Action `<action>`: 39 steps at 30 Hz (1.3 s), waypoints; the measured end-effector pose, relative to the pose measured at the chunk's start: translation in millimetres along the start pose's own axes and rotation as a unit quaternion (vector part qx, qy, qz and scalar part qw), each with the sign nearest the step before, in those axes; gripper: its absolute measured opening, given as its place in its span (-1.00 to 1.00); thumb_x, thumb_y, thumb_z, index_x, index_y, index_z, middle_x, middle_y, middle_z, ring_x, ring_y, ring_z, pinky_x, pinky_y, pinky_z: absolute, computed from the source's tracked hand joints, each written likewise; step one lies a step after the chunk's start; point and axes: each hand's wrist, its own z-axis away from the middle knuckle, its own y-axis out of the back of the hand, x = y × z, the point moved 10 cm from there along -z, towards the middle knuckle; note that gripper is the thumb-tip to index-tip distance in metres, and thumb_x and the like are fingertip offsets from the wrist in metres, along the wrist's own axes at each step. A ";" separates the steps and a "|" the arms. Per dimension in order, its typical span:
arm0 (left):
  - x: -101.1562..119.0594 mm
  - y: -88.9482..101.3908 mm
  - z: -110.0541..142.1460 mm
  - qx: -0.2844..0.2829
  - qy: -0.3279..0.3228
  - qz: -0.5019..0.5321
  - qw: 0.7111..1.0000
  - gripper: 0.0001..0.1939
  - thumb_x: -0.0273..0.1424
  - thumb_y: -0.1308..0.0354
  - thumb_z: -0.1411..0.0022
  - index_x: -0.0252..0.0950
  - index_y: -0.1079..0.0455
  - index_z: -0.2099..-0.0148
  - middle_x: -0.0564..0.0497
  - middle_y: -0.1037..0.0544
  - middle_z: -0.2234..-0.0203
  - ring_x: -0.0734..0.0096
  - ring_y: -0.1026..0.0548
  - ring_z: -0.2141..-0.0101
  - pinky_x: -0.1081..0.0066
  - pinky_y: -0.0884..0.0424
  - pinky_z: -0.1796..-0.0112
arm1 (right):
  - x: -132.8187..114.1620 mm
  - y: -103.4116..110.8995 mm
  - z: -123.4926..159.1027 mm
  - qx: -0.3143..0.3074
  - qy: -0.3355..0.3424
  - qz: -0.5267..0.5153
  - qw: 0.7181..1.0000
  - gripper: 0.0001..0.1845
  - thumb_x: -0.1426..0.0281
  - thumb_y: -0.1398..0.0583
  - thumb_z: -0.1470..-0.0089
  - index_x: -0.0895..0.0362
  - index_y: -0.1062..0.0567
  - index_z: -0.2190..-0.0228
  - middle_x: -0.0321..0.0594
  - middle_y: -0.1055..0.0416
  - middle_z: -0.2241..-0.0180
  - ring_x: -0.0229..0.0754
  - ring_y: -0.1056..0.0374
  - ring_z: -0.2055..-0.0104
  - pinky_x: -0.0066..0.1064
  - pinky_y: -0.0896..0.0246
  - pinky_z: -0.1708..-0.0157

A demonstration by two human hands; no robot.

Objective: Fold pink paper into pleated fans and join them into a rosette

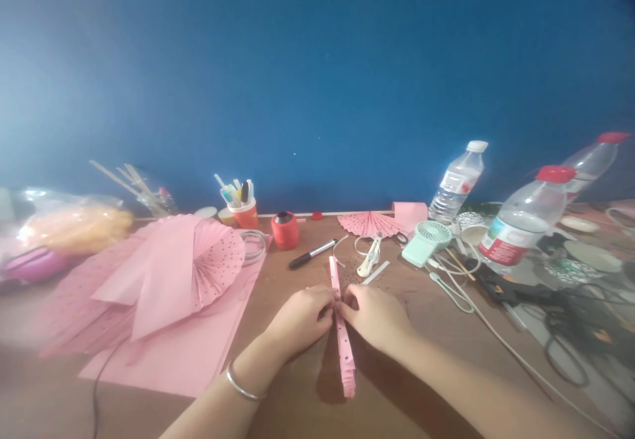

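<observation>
Both hands grip the strip, a pink, dotted, pleated length of paper [344, 346] — its long side runs away from the person. The left hand [303, 315] pinches it from the left and the right hand [381, 315] from the right, fingers curled, thumbs close together above its middle. Wrists angle inward, backs of the hands up; a bangle [241, 391] circles the left wrist.

Left of the strip, paper fans [218, 264] lie on a pink sheet [183, 366]. Just past its far end are a pen [312, 254], leftward, and a cutter [370, 255], rightward.

Farther beyond the strip, to the left, a cup [245, 216] holds pens — upright and crowded. Beyond it to the right, a white-capped bottle [449, 198] holds clear liquid.
</observation>
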 end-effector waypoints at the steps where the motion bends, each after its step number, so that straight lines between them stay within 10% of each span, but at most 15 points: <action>1: -0.7 0.1 0.0 0.002 0.001 0.003 1.000 -0.82 -0.57 0.07 -0.04 -0.25 -0.30 0.37 0.05 -0.46 0.38 0.38 -0.40 0.31 0.45 -0.28 0.26 | -3.3 -0.8 0.5 0.005 0.005 0.004 1.000 -0.79 0.22 -0.06 0.00 0.05 -0.41 0.48 -0.30 -0.45 0.47 -0.19 -0.34 0.42 -0.45 0.11 0.54; 26: -0.6 -7.1 4.9 0.008 0.000 -0.059 0.998 -0.89 -0.55 0.06 -0.08 -0.28 -0.26 0.38 0.01 -0.42 0.41 0.38 -0.38 0.35 0.44 -0.28 0.32 | -12.2 -8.4 -6.2 -0.014 0.013 0.058 0.998 -0.85 0.42 -0.07 0.07 0.11 -0.45 0.49 -0.23 -0.44 0.48 -0.21 -0.33 0.43 -0.48 0.07 0.53; 39: 11.4 -29.7 -4.1 0.061 0.102 -0.289 0.950 -0.64 -0.64 0.08 -0.09 -0.40 -0.23 0.03 -0.12 -0.34 0.23 0.32 -0.43 0.37 0.38 -0.38 0.37 | -1.8 -3.6 -14.7 -0.046 -0.053 0.048 0.996 -0.82 0.44 -0.04 0.02 0.14 -0.45 0.43 -0.12 -0.46 0.43 -0.16 -0.38 0.41 -0.43 -0.07 0.47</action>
